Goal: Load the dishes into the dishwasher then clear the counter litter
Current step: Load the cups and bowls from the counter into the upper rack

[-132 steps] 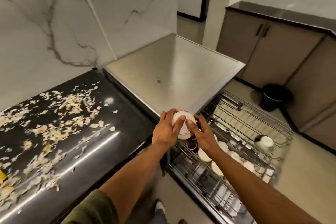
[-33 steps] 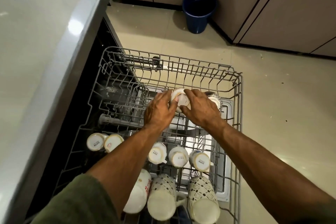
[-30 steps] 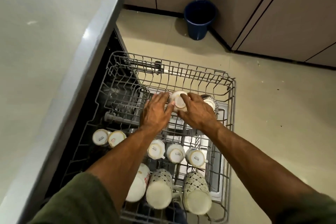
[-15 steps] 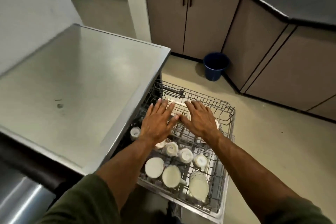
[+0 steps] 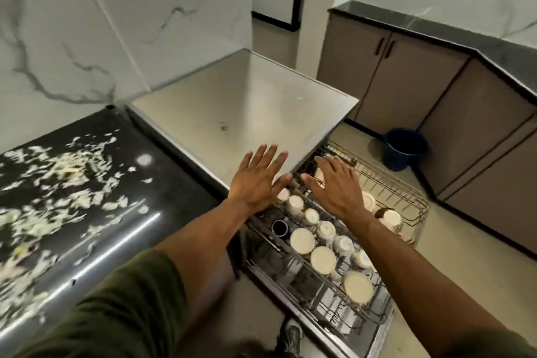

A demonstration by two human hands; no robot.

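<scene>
Both hands are being held flat with fingers spread, gripping nothing; the left hand (image 5: 259, 180) is hovering over the near corner of the brushed steel dishwasher top (image 5: 247, 107), the right hand (image 5: 337, 187) over the pulled-out grey wire dishwasher rack (image 5: 406, 200); white ceramic cups (image 5: 322, 260) are being kept upside down in rows in the rack's near part, below the right forearm; pale shredded litter (image 5: 55, 180) is lying scattered across the glossy black stone counter (image 5: 162, 183) at the left; a dark blue plastic bucket (image 5: 405, 151) is standing on the floor at the far right, beside the brown cabinets (image 5: 406, 81).
</scene>
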